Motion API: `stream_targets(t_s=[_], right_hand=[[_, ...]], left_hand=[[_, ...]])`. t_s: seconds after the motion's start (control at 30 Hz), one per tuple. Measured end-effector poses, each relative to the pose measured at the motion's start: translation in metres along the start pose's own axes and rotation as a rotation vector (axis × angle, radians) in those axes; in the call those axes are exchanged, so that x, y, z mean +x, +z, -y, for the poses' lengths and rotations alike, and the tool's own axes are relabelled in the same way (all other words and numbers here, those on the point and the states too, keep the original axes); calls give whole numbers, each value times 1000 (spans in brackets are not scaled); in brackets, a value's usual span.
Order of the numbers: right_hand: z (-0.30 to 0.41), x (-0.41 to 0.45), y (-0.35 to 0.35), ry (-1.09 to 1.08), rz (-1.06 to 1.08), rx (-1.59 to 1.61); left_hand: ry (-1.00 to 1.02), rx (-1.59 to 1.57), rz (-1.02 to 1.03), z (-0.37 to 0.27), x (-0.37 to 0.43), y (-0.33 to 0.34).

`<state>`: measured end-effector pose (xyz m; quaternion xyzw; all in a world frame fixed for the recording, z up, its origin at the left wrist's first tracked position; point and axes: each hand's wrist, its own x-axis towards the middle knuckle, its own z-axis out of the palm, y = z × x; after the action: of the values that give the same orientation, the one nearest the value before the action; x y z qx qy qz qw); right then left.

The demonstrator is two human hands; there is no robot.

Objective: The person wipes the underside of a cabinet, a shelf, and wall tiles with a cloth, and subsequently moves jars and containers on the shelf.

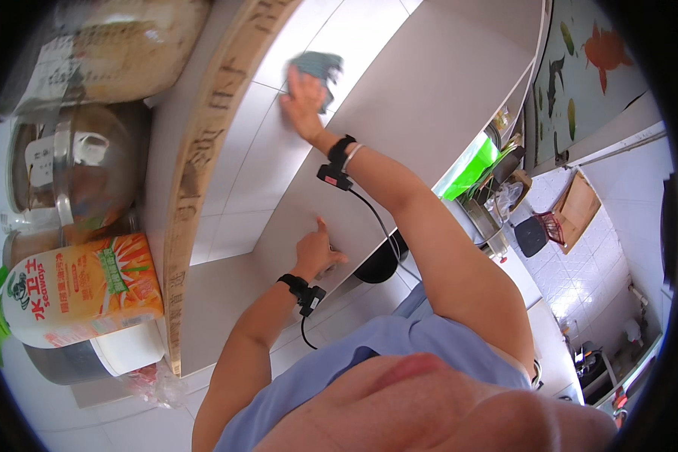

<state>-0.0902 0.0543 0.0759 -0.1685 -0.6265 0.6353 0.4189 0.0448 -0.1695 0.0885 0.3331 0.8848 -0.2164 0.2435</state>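
Observation:
My right hand (305,100) is flat against the white wall tiles (254,152) at the back of a shelf compartment, over a grey-green cloth (316,65). The cloth sticks out past my fingers and is slightly blurred. Lower down, my left hand (314,248) rests at the pale grey board (407,96) of the compartment, thumb pointing up and fingers apart. A small pale thing shows partly behind its fingers; what it is, and whether it is held, cannot be told. Both wrists carry black straps with small cabled devices.
An upper board with a raw wooden edge (195,164) borders the compartment. Beyond it stand lidded jars (99,164) and an orange-and-white Seaways cleaner bottle (85,288). A green bag (469,166), a black round pan-like thing (381,260) and a dark chair (531,236) are to the right.

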Motion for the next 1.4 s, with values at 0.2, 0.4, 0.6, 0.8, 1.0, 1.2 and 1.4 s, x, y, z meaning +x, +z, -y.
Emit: stream_targets(t_s=[0.2,0.4,0.6,0.8,1.0,1.2,1.4], right_hand=[[52,35,-7,-904,48,-356],[-1,182,-111,-189,-337,-325],[-117,174,-165,196,-414,-459],[-91,47,-78,-27,-552,-1016],[-30,22,-156,-245,544,-1025],[-49,56,-211,-134,668,-1203],[-60,126,-280,114,216,-1501]], left_hand=[[40,14,-22,-9,3,-7],[-6,-89,16,-13,-4,-10],[-14,-140,31,-9,-4,-6],[25,-71,13,-15,7,-14],[-8,-145,42,-15,-11,-19],[-45,-153,79,-12,-2,-14],[-31,-115,33,-5,1,-8]])
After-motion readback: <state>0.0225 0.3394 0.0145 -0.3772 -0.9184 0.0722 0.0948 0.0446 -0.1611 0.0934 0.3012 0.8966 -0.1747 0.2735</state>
